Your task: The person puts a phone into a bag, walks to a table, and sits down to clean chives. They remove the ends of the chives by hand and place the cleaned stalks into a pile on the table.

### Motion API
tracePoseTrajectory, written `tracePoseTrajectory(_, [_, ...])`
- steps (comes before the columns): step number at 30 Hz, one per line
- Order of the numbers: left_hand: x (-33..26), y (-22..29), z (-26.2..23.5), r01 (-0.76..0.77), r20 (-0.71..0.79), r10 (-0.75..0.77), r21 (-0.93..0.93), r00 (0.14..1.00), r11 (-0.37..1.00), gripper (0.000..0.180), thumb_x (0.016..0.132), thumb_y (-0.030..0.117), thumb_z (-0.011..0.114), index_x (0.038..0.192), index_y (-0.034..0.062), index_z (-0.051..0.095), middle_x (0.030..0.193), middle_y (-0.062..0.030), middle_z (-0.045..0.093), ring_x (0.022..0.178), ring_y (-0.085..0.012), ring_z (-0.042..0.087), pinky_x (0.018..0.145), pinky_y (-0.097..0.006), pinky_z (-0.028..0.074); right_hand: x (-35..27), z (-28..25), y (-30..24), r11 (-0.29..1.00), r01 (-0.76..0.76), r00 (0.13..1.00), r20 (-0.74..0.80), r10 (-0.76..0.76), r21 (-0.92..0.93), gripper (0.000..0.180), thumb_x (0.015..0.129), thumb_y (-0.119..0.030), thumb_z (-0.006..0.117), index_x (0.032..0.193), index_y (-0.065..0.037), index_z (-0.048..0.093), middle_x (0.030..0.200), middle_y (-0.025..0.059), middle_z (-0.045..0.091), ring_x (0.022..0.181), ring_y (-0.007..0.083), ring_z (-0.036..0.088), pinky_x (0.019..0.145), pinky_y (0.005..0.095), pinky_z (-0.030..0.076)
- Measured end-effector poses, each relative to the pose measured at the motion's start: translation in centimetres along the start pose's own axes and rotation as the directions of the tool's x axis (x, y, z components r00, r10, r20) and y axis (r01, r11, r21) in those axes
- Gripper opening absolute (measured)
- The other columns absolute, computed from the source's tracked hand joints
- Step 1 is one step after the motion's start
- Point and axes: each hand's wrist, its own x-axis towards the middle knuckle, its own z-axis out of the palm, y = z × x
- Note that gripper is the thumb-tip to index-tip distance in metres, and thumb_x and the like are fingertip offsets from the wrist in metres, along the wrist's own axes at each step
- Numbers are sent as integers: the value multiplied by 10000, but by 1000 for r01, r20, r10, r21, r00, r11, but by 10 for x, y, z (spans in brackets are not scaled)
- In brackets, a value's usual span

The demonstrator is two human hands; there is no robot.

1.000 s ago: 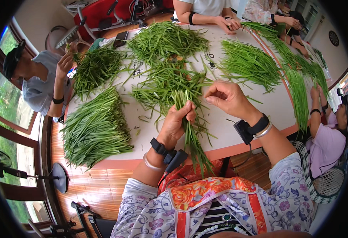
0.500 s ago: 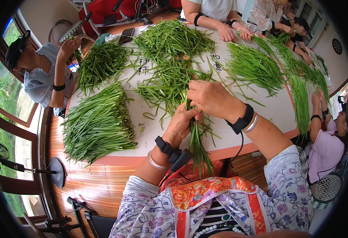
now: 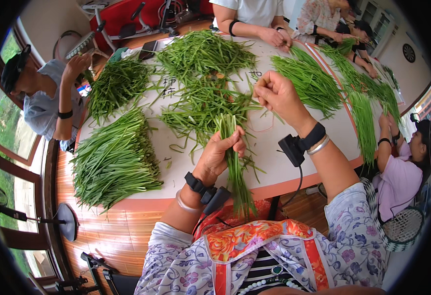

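Observation:
My left hand [image 3: 223, 148] is closed round a bunch of garlic chives [image 3: 236, 172]. Their pale cut ends point up above the fist, and the green leaves hang down past the table's near edge. To the right and higher, my right hand [image 3: 280, 97] is raised over the table with its fingers pinched together. What sits in that pinch, if anything, is too small to make out. Just beyond both hands lies a loose heap of chives [image 3: 203, 105]. On the left, a neatly lined-up pile of chives [image 3: 114, 157] rests with its leaves toward the table edge.
A larger heap of chives [image 3: 205, 51] covers the far middle of the white table [image 3: 186, 189]. Another pile [image 3: 308, 83] lies right, and one more [image 3: 117, 83] far left. Co-workers sit around, including a person in lilac [image 3: 397, 184] at right and a person in pale blue [image 3: 46, 98] at left.
My right hand has come away from the bunch, moving up and to the right. The left hand still grips the chives, whose pale ends now show. The view has shifted slightly.

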Motion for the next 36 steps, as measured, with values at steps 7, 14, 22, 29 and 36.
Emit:
tracePoseTrajectory(7, [-3,1,0,17,8,-17,-29,1000,999,145,991,197,538,1011,53,547,686,0,445,573,-132,451,472,-243,381,27,-83,10,948,37,996,-62,-59,-317,123,850,-24,675,960,-6,623,863,20,662,729,91,597,669,241,507])
tracePoseTrajectory(14, [-2,5,1,81,24,-80,-90,997,993,127,1000,187,526,1005,61,537,682,16,408,542,-82,370,425,-197,286,-7,-118,106,459,-128,992,-122,43,-879,183,790,35,596,927,-34,696,929,185,671,888,364,643,754,414,530])
tracePoseTrajectory(22, [-3,4,-2,68,1,-68,-74,998,995,148,1000,200,533,994,52,526,680,14,417,545,-82,386,428,-200,288,2,-104,131,230,-161,980,-128,151,-960,180,831,-2,582,935,-80,707,1033,146,620,1002,345,607,809,450,504])
tracePoseTrajectory(29, [1,3,1,92,21,-91,-91,996,992,145,1000,199,534,1000,54,536,679,16,414,547,-83,385,432,-202,287,1,-148,133,841,-93,981,-191,-13,-534,104,875,-91,649,940,-10,643,758,71,685,587,156,566,548,296,453])
tracePoseTrajectory(36, [-3,1,-3,-7,-81,0,-83,997,997,187,1000,222,533,1072,49,547,679,30,376,551,-74,341,448,-200,275,-2,-106,53,966,-229,971,-37,235,122,118,956,-123,587,1011,-28,629,778,0,646,575,2,433,477,153,313])
